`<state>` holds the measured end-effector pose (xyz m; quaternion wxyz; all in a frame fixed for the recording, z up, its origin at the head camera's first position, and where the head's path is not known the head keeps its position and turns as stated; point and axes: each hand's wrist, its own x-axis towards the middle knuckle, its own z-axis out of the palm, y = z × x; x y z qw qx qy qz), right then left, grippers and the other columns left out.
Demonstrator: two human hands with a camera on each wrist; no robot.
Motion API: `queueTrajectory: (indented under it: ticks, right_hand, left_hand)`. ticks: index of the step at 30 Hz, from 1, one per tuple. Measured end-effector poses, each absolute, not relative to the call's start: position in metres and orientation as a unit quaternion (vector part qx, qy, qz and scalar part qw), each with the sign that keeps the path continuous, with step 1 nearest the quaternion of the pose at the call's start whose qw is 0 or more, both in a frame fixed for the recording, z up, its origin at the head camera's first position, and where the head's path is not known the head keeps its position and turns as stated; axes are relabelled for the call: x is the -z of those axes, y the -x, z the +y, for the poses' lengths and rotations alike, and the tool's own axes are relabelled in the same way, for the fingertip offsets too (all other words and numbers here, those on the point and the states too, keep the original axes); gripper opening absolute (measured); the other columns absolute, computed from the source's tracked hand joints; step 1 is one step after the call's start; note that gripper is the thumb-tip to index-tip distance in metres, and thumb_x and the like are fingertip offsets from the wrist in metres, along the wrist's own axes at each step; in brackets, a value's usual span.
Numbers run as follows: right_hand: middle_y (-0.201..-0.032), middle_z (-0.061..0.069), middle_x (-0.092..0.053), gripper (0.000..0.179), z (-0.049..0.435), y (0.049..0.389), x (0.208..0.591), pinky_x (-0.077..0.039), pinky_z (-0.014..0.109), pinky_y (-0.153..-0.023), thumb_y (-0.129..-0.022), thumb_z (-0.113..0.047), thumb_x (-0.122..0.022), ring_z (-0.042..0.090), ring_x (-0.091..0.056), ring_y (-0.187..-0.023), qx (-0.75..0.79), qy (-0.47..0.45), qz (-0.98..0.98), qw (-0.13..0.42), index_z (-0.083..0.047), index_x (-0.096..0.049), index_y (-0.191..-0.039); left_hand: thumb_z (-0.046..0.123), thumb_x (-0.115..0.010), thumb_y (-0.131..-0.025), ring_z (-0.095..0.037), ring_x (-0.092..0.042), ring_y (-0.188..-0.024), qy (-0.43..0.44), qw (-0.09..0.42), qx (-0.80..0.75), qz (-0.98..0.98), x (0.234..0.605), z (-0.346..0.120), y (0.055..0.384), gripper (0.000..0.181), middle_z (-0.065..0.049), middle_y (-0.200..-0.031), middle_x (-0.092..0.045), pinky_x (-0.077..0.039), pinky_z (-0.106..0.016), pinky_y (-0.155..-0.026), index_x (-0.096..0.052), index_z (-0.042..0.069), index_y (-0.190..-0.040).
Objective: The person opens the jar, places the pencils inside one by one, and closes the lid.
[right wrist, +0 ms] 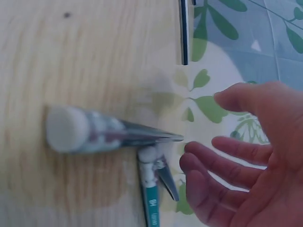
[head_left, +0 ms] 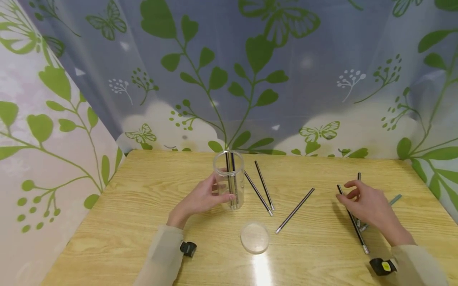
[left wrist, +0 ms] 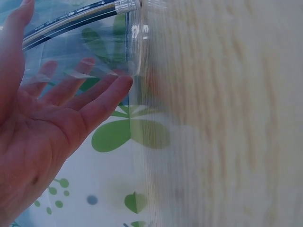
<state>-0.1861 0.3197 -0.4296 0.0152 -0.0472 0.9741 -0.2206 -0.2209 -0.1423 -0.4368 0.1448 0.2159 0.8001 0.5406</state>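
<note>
My left hand (head_left: 202, 198) holds a clear, open-topped jar (head_left: 240, 190), thumb at the front and fingers around the side. Inside the jar stand dark striped pencils (left wrist: 71, 21), eraser ends down. At the right, my right hand (head_left: 370, 204) hovers over a small group of pencils with fingers loosely bent and thumb apart. Its fingertips are close to the upper end of a dark pencil (head_left: 352, 222). In the right wrist view, nothing is between the thumb and fingers. A green pencil (right wrist: 151, 203) and another dark pencil (head_left: 359, 176) lie partly hidden beneath that hand.
Right of the jar, two dark pencils (head_left: 264, 184) (head_left: 255, 190) lie converging, and another dark pencil (head_left: 295, 210) lies slanted. A round clear lid (head_left: 255, 240) rests in front of the jar. Patterned cloth (head_left: 214, 79) hangs behind and left of the wooden table (head_left: 143, 178).
</note>
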Motion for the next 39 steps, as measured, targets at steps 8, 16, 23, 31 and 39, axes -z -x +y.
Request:
queueTrajectory:
  ticks: [8,16,23,31,39]
  right_hand:
    - [-0.095,0.023,-0.074,0.057,0.325,0.188,0.439,-0.059,0.044,-0.058,-0.094,-0.027,-0.07,0.026,-0.07,-0.071,0.223,0.039,0.973,0.039,0.014,-0.052,-0.131]
    - [-0.092,0.024,-0.074,0.044,0.321,0.19,0.441,-0.057,0.041,-0.056,-0.092,-0.016,-0.07,0.027,-0.07,-0.069,0.218,0.044,0.975,0.025,0.013,-0.059,-0.123]
    - [-0.094,0.022,-0.075,0.043,0.32,0.19,0.439,-0.054,0.036,-0.055,-0.091,-0.019,-0.07,0.022,-0.068,-0.069,0.23,0.03,0.972,0.029,0.011,-0.063,-0.121]
    - [-0.088,0.009,-0.071,0.041,0.315,0.184,0.433,-0.043,0.026,-0.048,-0.097,-0.023,-0.064,0.013,-0.056,-0.057,0.287,0.011,0.958,0.007,0.005,-0.061,-0.127]
    - [-0.095,0.014,-0.067,0.04,0.307,0.179,0.423,-0.057,0.031,-0.05,-0.097,-0.017,-0.063,0.014,-0.065,-0.06,0.371,0.002,0.928,-0.027,0.002,-0.055,-0.132]
  left_hand:
    - [0.028,-0.079,-0.091,-0.042,-0.045,-0.145,-0.214,0.146,-0.539,0.802,0.436,-0.141,0.221,0.078,-0.005,-0.16,-0.044,-0.045,-0.054,-0.118,-0.036,0.029,-0.156]
    - [0.03,-0.079,-0.091,-0.042,-0.046,-0.144,-0.213,0.142,-0.532,0.807,0.436,-0.14,0.22,0.078,-0.006,-0.159,-0.045,-0.045,-0.054,-0.117,-0.036,0.031,-0.156]
    - [0.03,-0.079,-0.092,-0.042,-0.045,-0.144,-0.215,0.143,-0.531,0.807,0.436,-0.14,0.221,0.078,-0.006,-0.16,-0.044,-0.045,-0.054,-0.117,-0.035,0.031,-0.156]
    - [0.03,-0.078,-0.092,-0.044,-0.045,-0.144,-0.22,0.143,-0.532,0.805,0.437,-0.141,0.22,0.077,-0.007,-0.16,-0.043,-0.044,-0.055,-0.117,-0.035,0.03,-0.156]
    - [0.029,-0.077,-0.093,-0.041,-0.046,-0.144,-0.221,0.146,-0.539,0.8,0.437,-0.142,0.22,0.077,-0.007,-0.159,-0.044,-0.046,-0.055,-0.117,-0.034,0.027,-0.157]
